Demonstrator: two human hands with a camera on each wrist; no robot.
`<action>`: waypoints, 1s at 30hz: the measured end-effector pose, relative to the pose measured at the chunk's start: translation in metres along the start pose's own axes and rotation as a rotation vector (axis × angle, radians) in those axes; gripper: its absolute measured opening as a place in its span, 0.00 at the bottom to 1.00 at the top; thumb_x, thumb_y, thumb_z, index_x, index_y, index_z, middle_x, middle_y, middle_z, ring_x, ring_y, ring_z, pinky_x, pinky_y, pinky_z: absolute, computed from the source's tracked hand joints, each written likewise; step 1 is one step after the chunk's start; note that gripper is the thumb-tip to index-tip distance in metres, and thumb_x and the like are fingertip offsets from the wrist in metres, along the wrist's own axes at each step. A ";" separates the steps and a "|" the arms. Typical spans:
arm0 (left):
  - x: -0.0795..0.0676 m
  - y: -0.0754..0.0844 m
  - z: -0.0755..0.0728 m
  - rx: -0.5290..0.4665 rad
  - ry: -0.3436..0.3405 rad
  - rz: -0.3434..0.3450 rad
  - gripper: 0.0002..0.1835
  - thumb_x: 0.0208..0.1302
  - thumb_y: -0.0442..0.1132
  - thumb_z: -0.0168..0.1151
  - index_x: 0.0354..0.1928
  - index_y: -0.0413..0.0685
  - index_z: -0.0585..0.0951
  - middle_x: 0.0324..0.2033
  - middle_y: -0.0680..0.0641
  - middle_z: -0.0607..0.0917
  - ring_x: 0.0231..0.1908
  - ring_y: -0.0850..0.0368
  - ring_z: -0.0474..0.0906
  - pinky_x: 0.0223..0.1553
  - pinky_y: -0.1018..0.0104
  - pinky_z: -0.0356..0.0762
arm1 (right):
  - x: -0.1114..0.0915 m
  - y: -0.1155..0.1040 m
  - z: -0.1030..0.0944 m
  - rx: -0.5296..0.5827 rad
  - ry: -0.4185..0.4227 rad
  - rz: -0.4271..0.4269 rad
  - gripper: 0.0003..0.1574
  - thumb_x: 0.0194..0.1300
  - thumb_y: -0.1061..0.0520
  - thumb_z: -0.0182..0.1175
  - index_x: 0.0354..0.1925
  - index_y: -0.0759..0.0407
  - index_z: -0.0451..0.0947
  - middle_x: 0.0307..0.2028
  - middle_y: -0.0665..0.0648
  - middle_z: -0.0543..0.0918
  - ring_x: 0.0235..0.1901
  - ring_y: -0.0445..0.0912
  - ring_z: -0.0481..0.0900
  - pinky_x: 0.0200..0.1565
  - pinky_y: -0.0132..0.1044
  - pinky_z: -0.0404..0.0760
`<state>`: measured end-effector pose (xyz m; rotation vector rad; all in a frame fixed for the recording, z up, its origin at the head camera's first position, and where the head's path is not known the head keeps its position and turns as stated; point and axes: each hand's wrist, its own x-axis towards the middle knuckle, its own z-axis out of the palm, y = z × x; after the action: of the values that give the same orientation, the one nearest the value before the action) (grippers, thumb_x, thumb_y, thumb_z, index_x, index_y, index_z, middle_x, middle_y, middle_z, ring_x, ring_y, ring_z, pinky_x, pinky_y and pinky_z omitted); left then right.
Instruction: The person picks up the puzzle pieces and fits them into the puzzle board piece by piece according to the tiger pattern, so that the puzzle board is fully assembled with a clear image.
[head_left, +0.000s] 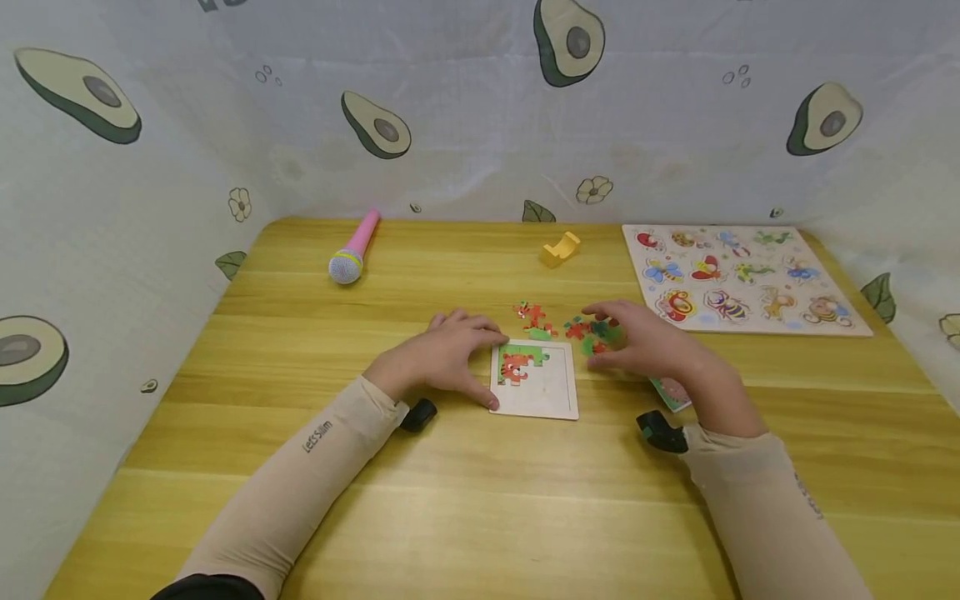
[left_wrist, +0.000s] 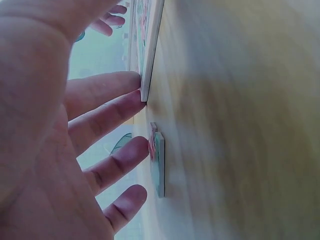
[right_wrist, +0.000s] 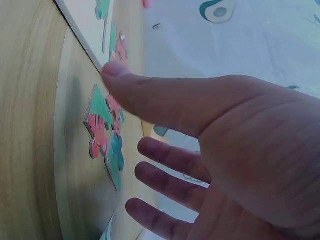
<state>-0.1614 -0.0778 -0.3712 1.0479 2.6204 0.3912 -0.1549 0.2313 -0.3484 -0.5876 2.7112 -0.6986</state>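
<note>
A square jigsaw tray (head_left: 551, 396) lies flat on the table, with joined pieces (head_left: 515, 367) showing part of an orange tiger on green at its upper left. My left hand (head_left: 442, 354) rests at the tray's left side, thumb at the near corner, index finger at the far one. In the left wrist view its fingers (left_wrist: 112, 95) extend loosely along the tray edge. My right hand (head_left: 645, 337) hovers with spread fingers beside a heap of loose puzzle pieces (head_left: 577, 328). The right wrist view shows those pieces (right_wrist: 100, 131) outside its grasp, below the thumb (right_wrist: 150, 97).
More loose pieces (head_left: 534, 317) lie beyond the tray. A larger insect puzzle board (head_left: 750, 292) occupies the back right. Farther back are a yellow curved block (head_left: 560, 249) and a pink toy microphone (head_left: 356, 250). A green and pink card (head_left: 670, 394) sits partly beneath my right wrist.
</note>
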 end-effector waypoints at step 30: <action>0.001 -0.001 0.000 -0.013 -0.007 0.006 0.52 0.46 0.70 0.75 0.72 0.56 0.71 0.67 0.54 0.70 0.61 0.52 0.61 0.61 0.46 0.56 | 0.077 -0.031 0.012 -0.171 -0.031 -0.118 0.29 0.74 0.68 0.53 0.69 0.54 0.73 0.58 0.65 0.74 0.55 0.58 0.73 0.57 0.55 0.73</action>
<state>-0.1626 -0.0775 -0.3714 1.0507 2.6060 0.4049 -0.2084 0.1669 -0.3548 -0.7972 2.7426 -0.4830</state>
